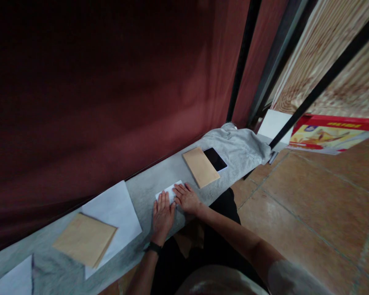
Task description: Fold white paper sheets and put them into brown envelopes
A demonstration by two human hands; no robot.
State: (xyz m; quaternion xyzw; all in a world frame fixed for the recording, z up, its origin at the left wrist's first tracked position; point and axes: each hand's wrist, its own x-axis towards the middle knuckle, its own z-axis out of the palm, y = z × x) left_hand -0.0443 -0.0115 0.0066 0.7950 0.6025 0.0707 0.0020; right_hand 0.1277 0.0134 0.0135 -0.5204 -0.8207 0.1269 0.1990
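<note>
Where white paper (170, 191) lies on grey cloth (143, 184), the left hand (162, 217) and right hand (188, 200) rest atop it, fingers extended flat, grasping nothing; its near edge is hidden, and the leftmost white sheet (15, 278) is cut off.

Resting left hand (163, 215) and right hand (187, 199) on a paper (171, 191) midway along the table (143, 190); having envelopes (84, 237) on a sheet (119, 209) to the left, an envelope (201, 167) partly over a phone (217, 159) to the right, cloth (246, 143) beyond, and a curtain (110, 102) behind.
</note>
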